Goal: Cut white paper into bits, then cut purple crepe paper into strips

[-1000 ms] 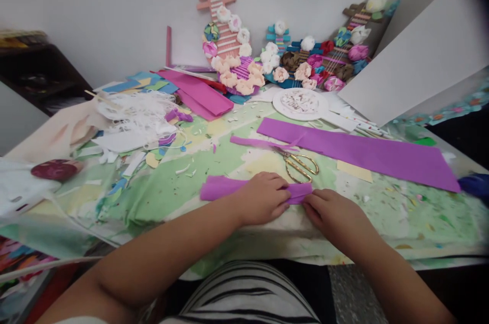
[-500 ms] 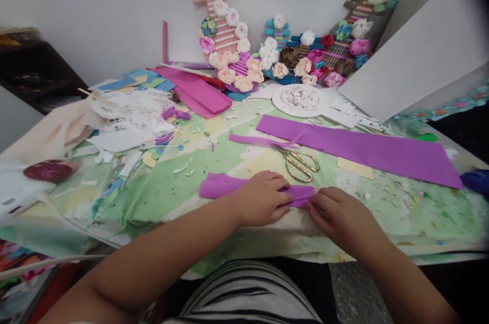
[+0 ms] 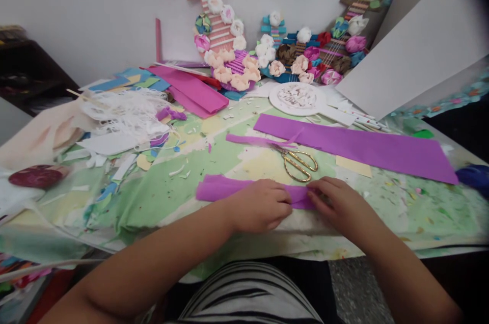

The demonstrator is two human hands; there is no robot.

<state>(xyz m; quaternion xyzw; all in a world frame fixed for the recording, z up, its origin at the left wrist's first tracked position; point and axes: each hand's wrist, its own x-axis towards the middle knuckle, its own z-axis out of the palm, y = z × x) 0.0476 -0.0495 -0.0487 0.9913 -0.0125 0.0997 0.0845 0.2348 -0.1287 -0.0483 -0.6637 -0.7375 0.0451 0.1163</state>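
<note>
A folded strip of purple crepe paper (image 3: 219, 188) lies near the front edge of the table. Across its middle rests my left hand (image 3: 262, 207), fingers curled against the paper and closed on it. At the strip's right end, my right hand (image 3: 338, 203) pinches the paper between thumb and fingers. Gold-handled scissors (image 3: 299, 166) lie just beyond my hands, their blades partly hidden by a thin purple paper strip (image 3: 248, 140). Behind them stretches a long, wide purple crepe paper piece (image 3: 359, 148).
White string (image 3: 122, 115) and paper scraps are heaped at the left. Folded pink crepe paper (image 3: 198, 92) lies at the back. Guitar-shaped crafts with paper flowers (image 3: 219, 33) lean on the wall. A white cutout (image 3: 298, 99) sits before them, and a white board (image 3: 416, 44) stands right.
My left hand's fingers, flatter on the paper before, are now curled in. My right hand keeps its pinch at the strip's end. The whole view has shifted slightly.
</note>
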